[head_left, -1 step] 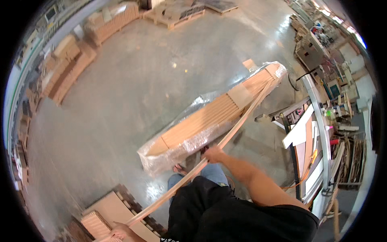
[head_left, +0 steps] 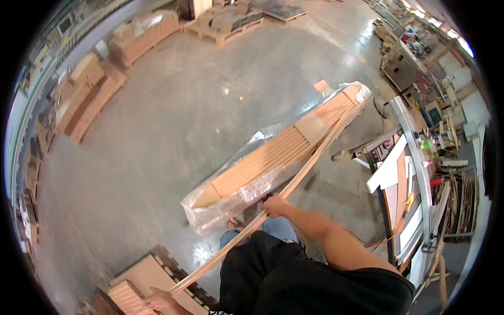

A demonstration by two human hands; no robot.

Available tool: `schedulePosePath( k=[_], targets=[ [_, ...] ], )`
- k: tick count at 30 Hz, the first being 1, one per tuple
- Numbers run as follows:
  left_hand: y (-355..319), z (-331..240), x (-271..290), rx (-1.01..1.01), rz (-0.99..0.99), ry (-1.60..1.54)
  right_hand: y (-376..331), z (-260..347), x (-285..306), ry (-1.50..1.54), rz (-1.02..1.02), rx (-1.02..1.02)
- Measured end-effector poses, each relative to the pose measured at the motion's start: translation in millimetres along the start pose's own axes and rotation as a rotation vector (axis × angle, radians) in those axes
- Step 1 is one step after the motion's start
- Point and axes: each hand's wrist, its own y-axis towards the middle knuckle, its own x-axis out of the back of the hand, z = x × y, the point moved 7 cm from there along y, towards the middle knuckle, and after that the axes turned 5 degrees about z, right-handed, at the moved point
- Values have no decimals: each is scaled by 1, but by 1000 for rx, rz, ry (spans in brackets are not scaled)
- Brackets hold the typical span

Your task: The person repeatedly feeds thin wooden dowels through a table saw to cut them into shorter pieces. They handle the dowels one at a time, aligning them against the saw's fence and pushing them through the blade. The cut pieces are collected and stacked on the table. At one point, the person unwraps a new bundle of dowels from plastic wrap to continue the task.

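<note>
A long, pale wooden strip runs slantwise across my body. Around its middle, just in front of my legs, my right hand is closed. My left hand grips the strip near its lower left end, beside a small pile of ribbed wooden pieces. The far end of the strip reaches the top of a long bundle of grooved wooden boards, lying on the floor in clear plastic film. A flat cardboard-coloured piece rests across those boards.
To my right stands a metal-framed work table with white panels and an orange cord. Stacked boards on a pallet sit at lower left. More wood stacks line the left side, and a loaded pallet is at the back.
Both hands keep their hold on the wooden strip. The right hand has moved slightly left and down, and the view has shifted a little.
</note>
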Motion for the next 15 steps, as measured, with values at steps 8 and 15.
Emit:
schedulePosePath(
  k=[8,15],
  targets=[
    [-115,-225,246,-1488,800,-882,-22,105,126,74,-396,-69],
    [-188,-278,364,-1559,805,-943,-134,100,166,-23,-860,-240]
  ],
)
